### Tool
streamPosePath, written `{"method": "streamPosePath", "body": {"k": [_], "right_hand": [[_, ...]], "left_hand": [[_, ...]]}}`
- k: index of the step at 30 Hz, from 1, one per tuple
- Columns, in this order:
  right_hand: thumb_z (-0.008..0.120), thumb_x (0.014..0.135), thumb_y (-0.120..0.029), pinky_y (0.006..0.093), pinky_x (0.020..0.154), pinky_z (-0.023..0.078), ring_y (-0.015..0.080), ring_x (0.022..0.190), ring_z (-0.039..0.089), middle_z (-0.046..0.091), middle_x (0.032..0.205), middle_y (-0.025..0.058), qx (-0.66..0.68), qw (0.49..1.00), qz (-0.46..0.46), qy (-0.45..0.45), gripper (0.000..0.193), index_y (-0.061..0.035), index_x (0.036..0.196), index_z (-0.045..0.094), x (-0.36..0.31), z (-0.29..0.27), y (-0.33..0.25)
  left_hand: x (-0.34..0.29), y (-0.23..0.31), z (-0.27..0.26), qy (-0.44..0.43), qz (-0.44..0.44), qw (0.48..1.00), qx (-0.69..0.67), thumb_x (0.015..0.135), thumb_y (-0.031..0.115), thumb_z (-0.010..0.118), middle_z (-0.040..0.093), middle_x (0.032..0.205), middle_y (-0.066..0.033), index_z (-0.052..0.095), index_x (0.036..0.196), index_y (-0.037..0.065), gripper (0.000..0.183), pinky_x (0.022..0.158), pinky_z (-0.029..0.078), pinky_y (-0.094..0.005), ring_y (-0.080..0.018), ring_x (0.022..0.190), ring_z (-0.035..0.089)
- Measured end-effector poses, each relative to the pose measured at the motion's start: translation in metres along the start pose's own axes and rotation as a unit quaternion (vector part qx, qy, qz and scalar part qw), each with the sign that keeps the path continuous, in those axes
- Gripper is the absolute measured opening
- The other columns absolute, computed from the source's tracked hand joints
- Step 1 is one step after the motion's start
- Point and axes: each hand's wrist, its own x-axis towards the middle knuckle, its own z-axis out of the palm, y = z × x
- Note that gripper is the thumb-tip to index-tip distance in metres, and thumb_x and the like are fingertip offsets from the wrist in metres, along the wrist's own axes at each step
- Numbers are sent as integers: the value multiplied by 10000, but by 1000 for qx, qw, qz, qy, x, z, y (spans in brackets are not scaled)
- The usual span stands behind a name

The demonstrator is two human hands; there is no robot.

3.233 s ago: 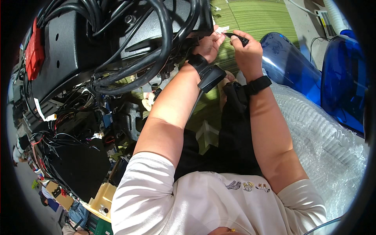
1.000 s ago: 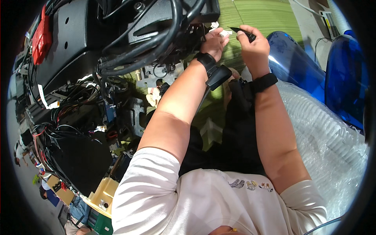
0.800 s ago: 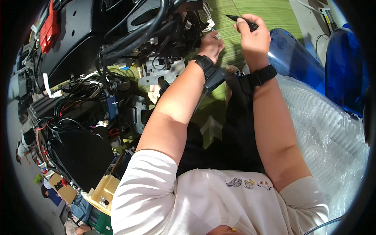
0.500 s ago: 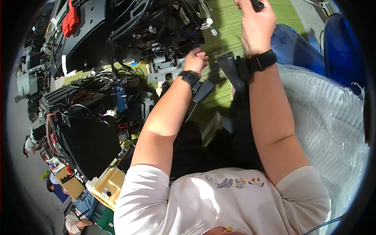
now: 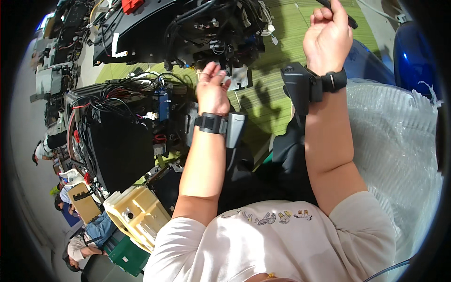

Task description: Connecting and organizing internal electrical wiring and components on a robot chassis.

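Note:
My left hand point(image 5: 213, 91) is open and palm up, its fingers loosely bent and nothing in them. Just beyond its fingertips are the dark parts and cables point(image 5: 218, 44) of a black machine, beside a small grey metal bracket point(image 5: 238, 79). My right hand point(image 5: 329, 42), raised at the top right, is closed round a slim black stick-shaped tool point(image 5: 351, 21); its working end is not clear. Each wrist wears a black strap, and a dark device sits next to it: one by the left wrist point(image 5: 236, 129), one by the right wrist point(image 5: 297, 84).
A black panel point(image 5: 145, 33) with a red piece point(image 5: 131, 5) lies at the upper left. Bundled cables point(image 5: 117, 96) top a black box point(image 5: 120, 150). A cream plastic container point(image 5: 136, 214) stands lower left. Blue plastic point(image 5: 416, 61) and clear wrap point(image 5: 390, 141) are at right. Other people are at the far left.
My left hand has drawn back from the machine, toward me and leftward, turning palm up. The right hand has shifted right and turned, still gripping the black tool. The whole view has shifted too.

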Motion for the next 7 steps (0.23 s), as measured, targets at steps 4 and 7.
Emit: {"method": "streamPosePath", "body": {"k": [4,7], "right_hand": [[493,862,-204,260,622,337,137,627,419,462,663,31,-29,998,50,-33,217,2,928,504,-11,-4,-10],[478,872,-268,294,663,364,151,663,448,494,701,54,-38,992,89,-77,275,-26,1003,490,-13,-19,-6]], "left_hand": [[5,5,14,-38,109,993,-27,788,-10,527,494,1060,-66,440,1130,36,355,715,443,-286,-130,880,507],[14,16,8,-21,251,964,82,810,30,529,499,1033,-60,440,1123,42,326,718,451,-282,-138,882,511]]}}
